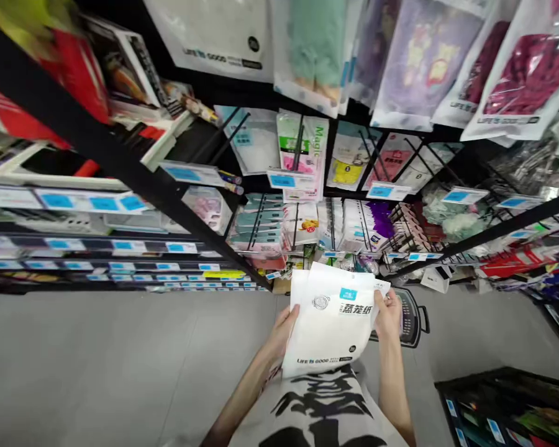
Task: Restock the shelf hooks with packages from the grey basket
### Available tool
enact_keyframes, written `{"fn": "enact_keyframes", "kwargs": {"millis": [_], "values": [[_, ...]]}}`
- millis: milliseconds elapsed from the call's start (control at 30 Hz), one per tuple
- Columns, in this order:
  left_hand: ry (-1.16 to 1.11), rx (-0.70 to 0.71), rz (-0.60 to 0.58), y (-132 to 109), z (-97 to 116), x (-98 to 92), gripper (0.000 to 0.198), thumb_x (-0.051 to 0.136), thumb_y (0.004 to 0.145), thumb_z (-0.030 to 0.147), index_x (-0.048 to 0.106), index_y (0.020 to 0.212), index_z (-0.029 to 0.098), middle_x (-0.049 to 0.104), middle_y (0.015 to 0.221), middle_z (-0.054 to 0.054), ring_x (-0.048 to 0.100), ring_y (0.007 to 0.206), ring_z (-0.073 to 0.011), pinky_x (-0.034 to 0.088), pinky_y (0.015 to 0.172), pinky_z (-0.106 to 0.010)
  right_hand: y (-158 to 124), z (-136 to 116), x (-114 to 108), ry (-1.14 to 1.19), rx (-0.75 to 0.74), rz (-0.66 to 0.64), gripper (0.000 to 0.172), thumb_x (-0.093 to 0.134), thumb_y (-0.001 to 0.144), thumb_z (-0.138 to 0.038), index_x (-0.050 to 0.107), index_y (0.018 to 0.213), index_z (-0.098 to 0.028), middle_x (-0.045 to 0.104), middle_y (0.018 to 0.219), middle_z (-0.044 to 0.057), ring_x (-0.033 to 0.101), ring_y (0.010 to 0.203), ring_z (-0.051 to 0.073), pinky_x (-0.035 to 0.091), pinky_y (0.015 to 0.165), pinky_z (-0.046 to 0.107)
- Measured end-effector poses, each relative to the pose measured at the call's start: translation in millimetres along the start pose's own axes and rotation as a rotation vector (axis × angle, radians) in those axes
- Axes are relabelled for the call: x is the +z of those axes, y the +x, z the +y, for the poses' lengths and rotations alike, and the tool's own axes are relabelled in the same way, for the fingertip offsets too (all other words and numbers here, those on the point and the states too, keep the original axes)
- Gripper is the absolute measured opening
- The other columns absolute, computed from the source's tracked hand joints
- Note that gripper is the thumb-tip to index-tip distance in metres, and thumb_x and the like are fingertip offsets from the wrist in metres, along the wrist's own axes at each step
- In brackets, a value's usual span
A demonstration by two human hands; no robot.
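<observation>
Several white flat packs of steamer paper (328,329) are held in front of my body, the top one printed with black characters, a blue label and "LIFE IS GOOD". On their left edge, my left hand (284,329) is closed, thumb on the front. At the upper right edge, my right hand (387,310) grips them, thumb over the front and fingers partly hidden behind. The packs overlap unevenly, with edges sticking out at the top. A dark basket (410,316) with a handle stands on the floor behind my right hand.
Ahead, hanging packs (256,226) and pegs with blue price tags (283,180) stick out from a black rack. Shelves (74,245) run along the left. Another low display (512,403) stands at lower right. Grey tiled floor (121,366) lies below.
</observation>
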State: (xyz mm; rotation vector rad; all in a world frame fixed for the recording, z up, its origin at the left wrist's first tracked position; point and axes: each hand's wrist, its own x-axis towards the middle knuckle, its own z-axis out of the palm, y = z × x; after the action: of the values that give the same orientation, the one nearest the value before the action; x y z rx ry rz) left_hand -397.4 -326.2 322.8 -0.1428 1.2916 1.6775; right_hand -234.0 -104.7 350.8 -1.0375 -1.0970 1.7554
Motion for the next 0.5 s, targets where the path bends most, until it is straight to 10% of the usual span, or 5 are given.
{"fn": "enact_keyframes", "kwargs": {"millis": [500], "values": [[0.004,0.303,0.056,3,19,-17.8,0.067,0.080,0.071,0.065,0.071,0.115,0.016,0.077,0.114,-0.014,0.071,0.108,-0.0354,0.057,0.091,-0.040,10,-28,41,-0.444,-0.037,-0.114,0.038,0.082,0.062,-0.059,0.071,0.084,-0.031,0.077,0.088,0.015,0.076,0.082,0.036,0.063,0.076,0.050]]}}
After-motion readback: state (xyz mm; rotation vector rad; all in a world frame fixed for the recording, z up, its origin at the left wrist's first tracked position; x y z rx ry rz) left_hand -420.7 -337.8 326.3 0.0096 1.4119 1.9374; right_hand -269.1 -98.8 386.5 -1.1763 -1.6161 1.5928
